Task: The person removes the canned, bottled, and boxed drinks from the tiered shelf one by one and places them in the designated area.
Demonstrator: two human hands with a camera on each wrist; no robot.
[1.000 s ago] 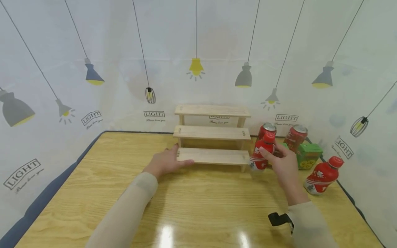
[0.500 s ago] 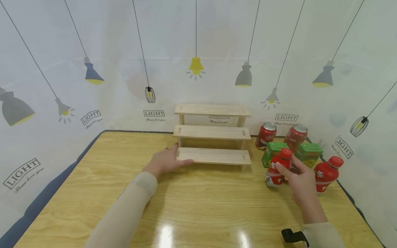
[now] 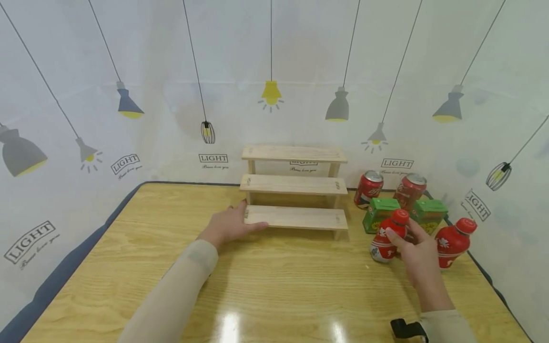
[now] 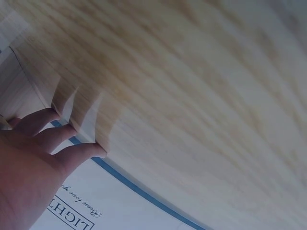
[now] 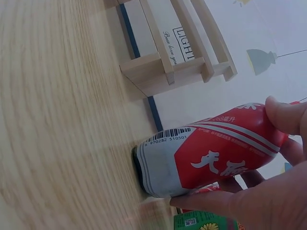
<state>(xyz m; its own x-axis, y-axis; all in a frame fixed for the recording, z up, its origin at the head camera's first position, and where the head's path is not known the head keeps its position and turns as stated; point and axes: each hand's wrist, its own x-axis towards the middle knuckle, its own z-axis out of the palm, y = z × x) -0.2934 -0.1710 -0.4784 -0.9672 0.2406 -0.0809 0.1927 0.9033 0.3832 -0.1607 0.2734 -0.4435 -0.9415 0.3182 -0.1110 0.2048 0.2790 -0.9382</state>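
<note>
My right hand (image 3: 422, 259) grips a red-and-white plastic drink bottle (image 3: 386, 240) with a red cap, thumb on one side and fingers round the other. It stands close to upright, its base (image 5: 148, 172) right at the tabletop in the right wrist view. The left hand (image 3: 227, 225) lies at the left end of a three-step wooden display shelf (image 3: 296, 217), thumb stretched along the front of the lowest step. In the left wrist view its spread fingers (image 4: 79, 152) touch the table.
Two green boxes (image 3: 381, 209) stand behind the held bottle, with two red drink cans (image 3: 369, 190) farther back. A second red bottle (image 3: 452, 245) is right of my hand. A printed cloth (image 3: 171, 119) backs the wooden table (image 3: 274, 286).
My right hand has brought the bottle right and nearer, away from the shelf's end, down in front of the green boxes. It has barely moved in the last half second. The left hand stays still.
</note>
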